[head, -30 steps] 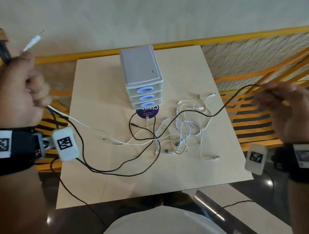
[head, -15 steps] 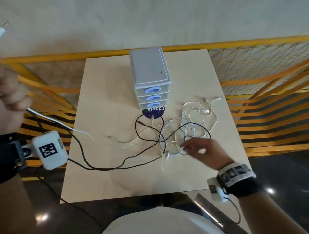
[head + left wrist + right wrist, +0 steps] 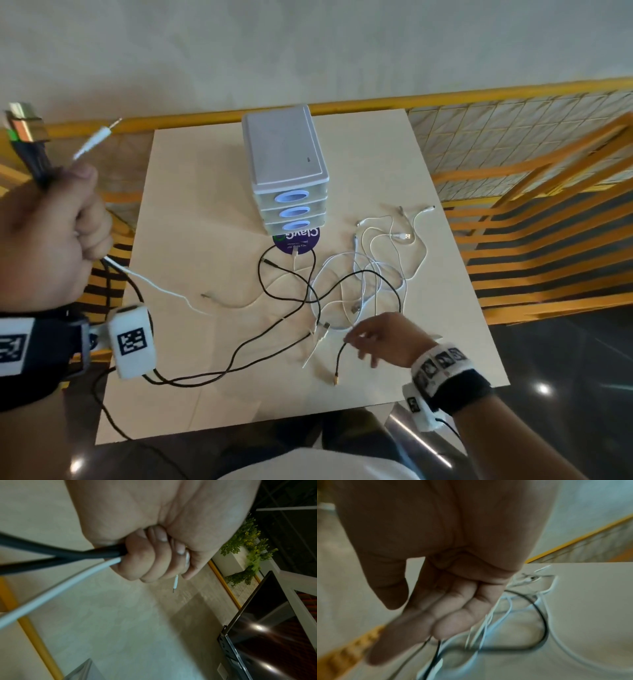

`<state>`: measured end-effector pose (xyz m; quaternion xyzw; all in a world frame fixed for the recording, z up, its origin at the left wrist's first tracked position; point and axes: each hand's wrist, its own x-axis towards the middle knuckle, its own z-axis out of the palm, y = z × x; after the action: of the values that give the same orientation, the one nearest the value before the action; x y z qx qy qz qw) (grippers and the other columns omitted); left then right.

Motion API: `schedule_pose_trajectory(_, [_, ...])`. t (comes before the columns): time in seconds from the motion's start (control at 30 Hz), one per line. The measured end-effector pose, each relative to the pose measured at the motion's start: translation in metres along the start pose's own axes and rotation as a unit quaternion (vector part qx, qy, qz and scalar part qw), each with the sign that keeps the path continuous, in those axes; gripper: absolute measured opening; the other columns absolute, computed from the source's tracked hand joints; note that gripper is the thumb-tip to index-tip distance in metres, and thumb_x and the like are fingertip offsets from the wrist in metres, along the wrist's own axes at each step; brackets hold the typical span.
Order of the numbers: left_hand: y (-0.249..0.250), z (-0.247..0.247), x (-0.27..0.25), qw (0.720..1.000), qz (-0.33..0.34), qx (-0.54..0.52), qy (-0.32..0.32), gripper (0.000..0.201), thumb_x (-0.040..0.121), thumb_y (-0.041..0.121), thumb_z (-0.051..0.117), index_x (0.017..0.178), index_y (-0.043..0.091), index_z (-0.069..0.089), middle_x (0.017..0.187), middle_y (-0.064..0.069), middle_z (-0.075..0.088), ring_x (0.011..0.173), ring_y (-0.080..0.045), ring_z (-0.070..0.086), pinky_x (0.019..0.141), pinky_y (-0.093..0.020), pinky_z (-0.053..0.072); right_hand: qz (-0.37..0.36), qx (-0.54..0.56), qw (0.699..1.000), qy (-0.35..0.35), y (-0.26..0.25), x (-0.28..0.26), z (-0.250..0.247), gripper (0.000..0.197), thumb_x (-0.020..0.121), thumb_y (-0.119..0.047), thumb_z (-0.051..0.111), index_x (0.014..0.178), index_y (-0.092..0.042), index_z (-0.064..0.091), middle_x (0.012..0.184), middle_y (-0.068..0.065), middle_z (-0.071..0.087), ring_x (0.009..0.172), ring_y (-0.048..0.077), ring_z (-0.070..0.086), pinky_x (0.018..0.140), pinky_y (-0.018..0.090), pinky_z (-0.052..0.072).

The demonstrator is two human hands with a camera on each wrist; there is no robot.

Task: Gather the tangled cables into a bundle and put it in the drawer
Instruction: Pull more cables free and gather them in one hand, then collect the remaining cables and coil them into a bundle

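My left hand [image 3: 82,219] is raised off the table's left side, its fist gripping two black cables [image 3: 51,551] and a white cable [image 3: 60,588]. The white jack plug [image 3: 96,138] and two metal connectors [image 3: 24,126] stick out above the fist. These cables trail down to a tangle of white cables [image 3: 370,274] and a black cable [image 3: 298,287] on the table. My right hand [image 3: 363,339] hovers low over the tangle's near side, fingers straight and thumb apart [image 3: 436,615]. Its fingertips are at a black cable end [image 3: 339,363]. The drawer unit [image 3: 284,164] stands behind with all three drawers shut.
The beige table [image 3: 205,205] is small, with edges close on every side. A purple round sticker [image 3: 298,238] lies before the drawer unit. A yellow railing [image 3: 531,240] runs behind and to the right. Dark floor lies below.
My right hand dropped from high on the right down to the tangle, and the black cable end it held now lies on the table. My left hand moved inward, its plugs back in view.
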<state>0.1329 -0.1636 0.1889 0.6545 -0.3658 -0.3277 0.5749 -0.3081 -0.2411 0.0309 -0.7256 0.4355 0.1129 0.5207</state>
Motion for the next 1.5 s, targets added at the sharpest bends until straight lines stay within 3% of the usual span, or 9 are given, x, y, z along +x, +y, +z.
schedule_pose_trajectory(0.1, [0.001, 0.023, -0.007, 0.999, 0.025, 0.044, 0.007, 0.047, 0.113, 0.03, 0.031, 0.07, 0.017, 0.016, 0.055, -0.005, 0.012, 0.031, -0.003, 0.017, 0.032, -0.01, 0.018, 0.002, 0.083, 0.992, 0.096, 0.008, -0.006, -0.048, 0.02, 0.098, -0.029, 0.064, 0.084, -0.026, 0.078, 0.068, 0.004, 0.074, 0.051, 0.015, 0.065, 0.062, 0.021, 0.052])
schedule_pose_trajectory(0.23, [-0.012, 0.033, -0.005, 0.998, 0.025, 0.047, 0.015, 0.051, 0.111, 0.035, 0.039, 0.069, 0.014, 0.017, 0.055, -0.005, 0.012, 0.034, -0.01, 0.014, 0.034, -0.013, 0.014, 0.093, -0.02, 0.963, 0.251, 0.038, 0.035, -0.118, 0.023, 0.098, -0.04, 0.059, 0.089, -0.023, 0.072, 0.076, -0.004, 0.074, 0.071, 0.015, 0.071, 0.067, 0.027, 0.05])
schedule_pose_trajectory(0.37, [-0.021, 0.042, -0.009, 0.998, 0.028, 0.049, 0.023, 0.051, 0.109, 0.035, 0.043, 0.068, 0.015, 0.022, 0.057, -0.009, 0.013, 0.034, -0.008, 0.018, 0.035, -0.014, 0.016, 0.205, -0.102, 0.959, 0.166, 0.082, 0.051, -0.145, 0.024, 0.084, -0.039, 0.076, 0.099, -0.024, 0.067, 0.089, -0.003, 0.07, 0.089, 0.02, 0.067, 0.075, 0.031, 0.049])
schedule_pose_trajectory(0.53, [-0.025, 0.055, -0.01, 0.999, 0.012, 0.038, 0.024, 0.049, 0.108, 0.036, 0.046, 0.067, 0.021, 0.024, 0.056, -0.002, 0.014, 0.035, -0.003, 0.019, 0.035, -0.018, 0.016, 0.201, -0.137, 0.97, 0.008, 0.117, 0.008, -0.079, 0.052, 0.062, -0.044, 0.094, 0.101, -0.035, 0.061, 0.104, -0.011, 0.058, 0.097, 0.01, 0.059, 0.082, 0.026, 0.044])
schedule_pose_trajectory(0.77, [-0.021, 0.072, -0.006, 0.999, -0.029, -0.02, -0.014, 0.055, 0.086, 0.062, 0.068, 0.058, 0.028, 0.036, 0.049, 0.013, 0.022, 0.036, 0.0, 0.021, 0.036, -0.018, 0.016, 0.155, -0.072, 0.977, 0.129, 0.139, -0.012, -0.044, 0.015, 0.08, -0.039, 0.083, 0.087, -0.034, 0.07, 0.087, -0.014, 0.068, 0.084, 0.011, 0.066, 0.075, 0.023, 0.048])
schedule_pose_trajectory(0.93, [-0.011, 0.1, -0.012, 1.0, 0.009, -0.017, -0.018, 0.046, 0.098, 0.039, 0.055, 0.062, 0.023, 0.031, 0.049, 0.017, 0.027, 0.038, 0.0, 0.022, 0.039, -0.019, 0.014, 0.07, -0.052, 0.959, 0.27, 0.073, -0.041, -0.093, 0.01, 0.088, -0.042, 0.074, 0.096, -0.038, 0.072, 0.081, -0.022, 0.072, 0.075, -0.009, 0.065, 0.06, 0.006, 0.042])
schedule_pose_trajectory(1.13, [0.002, 0.136, -0.03, 0.998, 0.018, -0.039, -0.046, 0.048, 0.092, 0.055, 0.062, 0.07, 0.02, 0.036, 0.057, 0.009, 0.028, 0.047, -0.011, 0.022, 0.046, -0.036, 0.013, -0.171, -0.016, 0.877, 0.45, -0.045, -0.07, -0.132, 0.014, 0.086, -0.022, 0.078, 0.096, -0.029, 0.071, 0.085, -0.014, 0.07, 0.079, 0.0, 0.067, 0.067, 0.003, 0.044])
schedule_pose_trajectory(1.3, [0.011, 0.166, -0.045, 0.993, 0.059, -0.025, -0.098, 0.041, 0.098, 0.053, 0.046, 0.07, 0.023, 0.04, 0.06, 0.002, 0.028, 0.051, -0.015, 0.025, 0.05, -0.029, 0.022, -0.342, 0.152, 0.848, 0.375, -0.128, -0.062, -0.124, 0.014, 0.079, -0.016, 0.083, 0.089, -0.02, 0.074, 0.074, -0.006, 0.073, 0.067, 0.015, 0.067, 0.071, 0.02, 0.053])
schedule_pose_trajectory(1.5, [0.014, 0.177, -0.054, 0.989, 0.093, 0.028, -0.115, 0.038, 0.107, 0.047, 0.037, 0.091, 0.025, 0.063, 0.066, 0.011, 0.057, 0.062, -0.008, 0.054, 0.063, -0.03, 0.041, -0.367, 0.187, 0.866, 0.283, -0.185, -0.037, -0.089, 0.016, 0.077, -0.027, 0.083, 0.092, -0.024, 0.077, 0.081, -0.003, 0.078, 0.073, 0.01, 0.073, 0.074, 0.026, 0.056])
